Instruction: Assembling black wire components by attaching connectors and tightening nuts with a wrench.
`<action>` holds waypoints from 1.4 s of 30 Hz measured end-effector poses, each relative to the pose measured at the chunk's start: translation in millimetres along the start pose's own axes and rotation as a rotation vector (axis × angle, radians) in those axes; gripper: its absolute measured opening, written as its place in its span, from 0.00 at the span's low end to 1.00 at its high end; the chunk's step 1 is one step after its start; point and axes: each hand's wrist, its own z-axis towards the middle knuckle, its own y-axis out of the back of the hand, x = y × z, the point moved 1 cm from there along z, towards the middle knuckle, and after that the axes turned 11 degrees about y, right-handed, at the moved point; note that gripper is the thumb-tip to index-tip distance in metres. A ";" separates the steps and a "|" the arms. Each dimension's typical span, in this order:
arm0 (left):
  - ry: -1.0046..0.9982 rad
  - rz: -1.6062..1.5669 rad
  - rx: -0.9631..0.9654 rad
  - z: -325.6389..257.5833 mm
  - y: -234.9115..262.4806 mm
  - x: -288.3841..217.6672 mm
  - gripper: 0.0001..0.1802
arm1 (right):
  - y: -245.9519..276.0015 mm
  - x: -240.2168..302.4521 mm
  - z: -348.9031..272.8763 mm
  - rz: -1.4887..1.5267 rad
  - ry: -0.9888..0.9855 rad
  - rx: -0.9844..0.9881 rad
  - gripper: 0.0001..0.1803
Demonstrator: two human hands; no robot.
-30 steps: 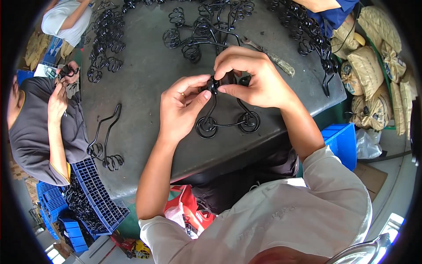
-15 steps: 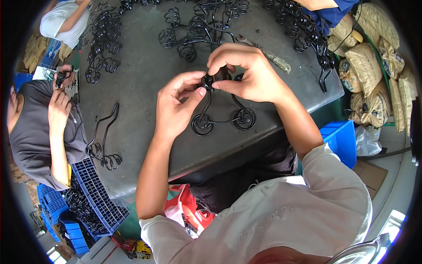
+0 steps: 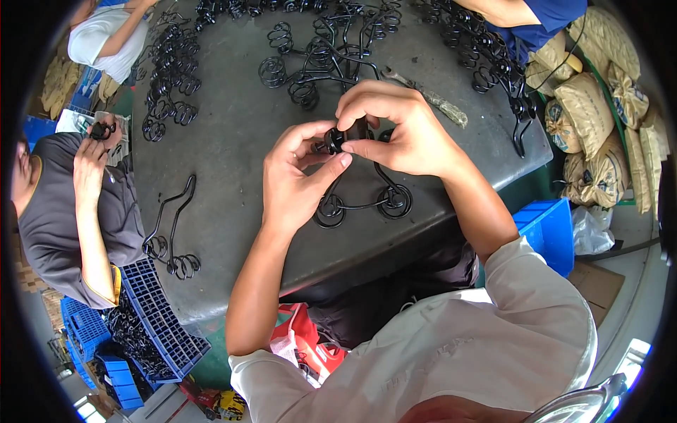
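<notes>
Over the near part of the dark table, my two hands meet at a small black rounded part [image 3: 334,139]. My left hand [image 3: 293,176] is closed on its left side, the thumb below and the curled fingers above. From the right, my right hand [image 3: 398,134] pinches the same part between thumb and fingertips. The fingers hide much of it. Beneath my hands lies a bent black wire spring [image 3: 361,206] with a coil at each near corner. Its far end is hidden behind my hands.
Tangled black wire springs [image 3: 324,53] lie beyond my hands, more along both sides. A wrench [image 3: 427,95] rests at the right. One double-coil spring [image 3: 169,229] lies left. Co-workers stand around the table [image 3: 233,141]; blue crates [image 3: 159,317] flank it.
My left hand has shifted slightly right and the black part looks turned between my fingers. The whole view has moved a little. The left co-worker's hands have moved slightly.
</notes>
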 end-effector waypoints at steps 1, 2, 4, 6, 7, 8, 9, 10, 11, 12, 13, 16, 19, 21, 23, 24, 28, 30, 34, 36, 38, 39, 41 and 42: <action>0.023 -0.010 0.008 -2.1 0.6 0.2 0.20 | -0.1 0.3 -0.8 0.019 -0.008 -0.006 0.15; 0.046 -0.022 0.019 -3.3 0.7 -0.1 0.19 | 0.9 0.9 -1.2 0.016 -0.011 -0.006 0.15; 0.070 -0.064 0.030 -3.9 1.9 -2.4 0.19 | 2.3 2.0 -2.8 0.029 -0.019 0.004 0.15; 0.077 -0.074 0.047 -3.8 8.6 0.1 0.20 | 1.8 3.4 -2.0 0.033 -0.022 0.003 0.15; 0.079 -0.073 0.049 -4.7 6.7 0.8 0.20 | 1.0 3.7 -2.5 0.038 -0.025 0.003 0.15; 0.041 -0.069 0.040 -4.3 3.4 -0.4 0.21 | 1.3 2.5 -2.6 0.036 -0.027 0.000 0.15; 0.004 -0.065 0.031 -4.0 1.1 -2.1 0.23 | 1.0 0.7 -2.9 0.037 -0.019 0.012 0.15; 0.021 -0.025 0.062 -3.5 0.2 -6.5 0.24 | 0.5 -0.9 -3.1 0.039 -0.011 0.025 0.16; 0.020 -0.025 0.069 -1.5 -0.6 -5.2 0.24 | 1.0 -0.9 -2.7 0.035 -0.014 0.021 0.16; 0.028 -0.048 0.067 1.2 -0.6 -2.8 0.23 | 1.4 -0.4 -1.6 0.032 -0.047 0.026 0.17; 0.036 -0.071 0.065 4.4 0.0 -0.8 0.23 | 1.5 -1.3 0.4 0.030 -0.081 0.031 0.18; 0.094 -0.051 0.126 7.1 5.9 -1.3 0.23 | 1.0 -3.5 5.8 0.052 -0.064 0.017 0.19; 0.080 -0.100 0.141 3.1 3.5 -5.5 0.23 | 4.3 1.9 11.2 0.014 0.030 -0.003 0.19; 0.107 -0.047 0.084 -10.8 5.9 -5.0 0.22 | -2.9 6.6 9.8 0.058 0.041 0.015 0.18; 0.083 -0.053 0.099 -10.2 1.6 7.5 0.22 | 0.6 10.7 3.3 0.119 -0.068 0.050 0.18; 0.093 -0.082 0.128 -7.2 -4.2 10.5 0.23 | 6.6 11.0 -1.2 0.086 -0.066 0.056 0.17; 0.110 -0.023 0.176 -13.0 -3.6 11.4 0.24 | 12.7 18.0 -6.9 0.149 -0.145 0.060 0.16; 0.105 -0.084 0.113 -14.5 -5.8 6.6 0.25 | 10.1 10.7 -8.0 0.100 -0.029 0.075 0.19; 0.153 -0.050 0.120 -10.3 0.3 11.5 0.24 | 3.2 2.6 -8.8 0.122 0.012 0.036 0.16; 0.142 -0.020 0.116 -8.8 3.0 10.6 0.24 | 2.3 0.9 -6.5 0.121 0.010 0.030 0.16; 0.123 -0.028 0.092 -9.0 2.5 10.0 0.22 | 1.5 -1.9 -6.4 0.129 0.012 0.037 0.15; 0.123 -0.026 0.095 -9.1 2.2 9.6 0.22 | 2.6 -1.4 -6.5 0.127 0.011 0.033 0.15; 0.122 -0.051 0.102 -9.9 2.5 9.0 0.23 | 3.9 -0.3 -7.6 0.113 -0.016 0.043 0.15; 0.123 -0.051 0.103 -11.0 2.3 9.1 0.23 | 4.5 0.5 -8.6 0.114 -0.017 0.042 0.15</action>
